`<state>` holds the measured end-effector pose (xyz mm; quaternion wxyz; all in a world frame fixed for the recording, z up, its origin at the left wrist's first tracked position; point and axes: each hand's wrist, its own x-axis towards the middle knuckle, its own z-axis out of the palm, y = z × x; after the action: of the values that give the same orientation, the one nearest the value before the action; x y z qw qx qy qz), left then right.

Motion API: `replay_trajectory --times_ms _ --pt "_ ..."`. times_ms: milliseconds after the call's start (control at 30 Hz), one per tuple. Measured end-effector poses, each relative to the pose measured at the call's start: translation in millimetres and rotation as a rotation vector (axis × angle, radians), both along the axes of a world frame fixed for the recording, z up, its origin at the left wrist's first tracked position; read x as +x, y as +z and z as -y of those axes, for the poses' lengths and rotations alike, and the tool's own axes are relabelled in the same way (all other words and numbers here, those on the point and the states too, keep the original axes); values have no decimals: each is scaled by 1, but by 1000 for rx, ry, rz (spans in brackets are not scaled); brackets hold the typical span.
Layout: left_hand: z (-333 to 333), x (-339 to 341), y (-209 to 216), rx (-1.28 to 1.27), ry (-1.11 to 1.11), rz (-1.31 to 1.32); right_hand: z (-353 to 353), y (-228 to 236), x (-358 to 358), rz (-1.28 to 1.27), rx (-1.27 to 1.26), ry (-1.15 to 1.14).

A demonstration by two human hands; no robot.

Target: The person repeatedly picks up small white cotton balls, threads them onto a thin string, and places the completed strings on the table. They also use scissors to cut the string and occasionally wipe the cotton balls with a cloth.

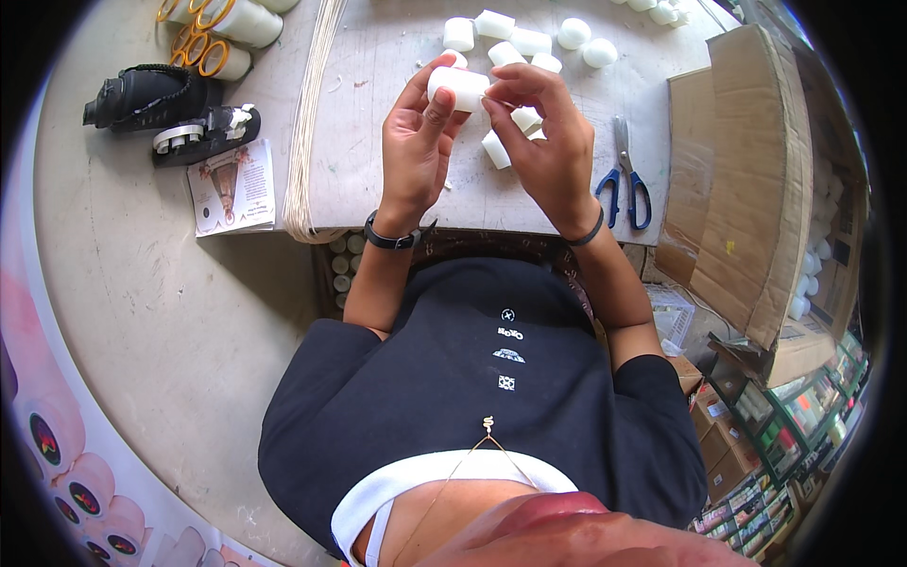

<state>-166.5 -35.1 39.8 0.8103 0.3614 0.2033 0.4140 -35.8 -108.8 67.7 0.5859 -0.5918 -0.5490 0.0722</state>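
Observation:
My left hand (414,161) holds a short white candle (461,88) on its side above the table, thumb in front and fingers behind. My right hand (553,151) pinches thumb and forefinger together at the candle's right end; what lies between the fingertips is too small to make out. Beyond and beneath my hands, several more white candles (530,42) lie or stand loosely on the table (378,57). A bundle of cream cord (307,132) runs down the table to the left. Blue-handled scissors (624,175) lie right of my right wrist.
At the right stands an open cardboard box (751,180), with white round pieces beside it. To the left are a black bottle (151,97), a black tape dispenser (208,134), a printed card (233,187) and white tubes with orange rims (227,59). Shelves (784,425) stand lower right.

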Motion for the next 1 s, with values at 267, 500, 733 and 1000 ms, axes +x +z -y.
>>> replay_trajectory --times_ms 267,500,733,1000 --pt "2 0 0 47 18 -44 2 -4 -1 -144 -8 -14" --pt "4 0 0 58 39 -27 2 -8 4 -141 -38 -53" --pt "4 2 -1 72 73 -30 5 -27 12 10 -89 -53" --pt "-1 0 -2 346 121 -254 2 -16 13 102 -95 -161"
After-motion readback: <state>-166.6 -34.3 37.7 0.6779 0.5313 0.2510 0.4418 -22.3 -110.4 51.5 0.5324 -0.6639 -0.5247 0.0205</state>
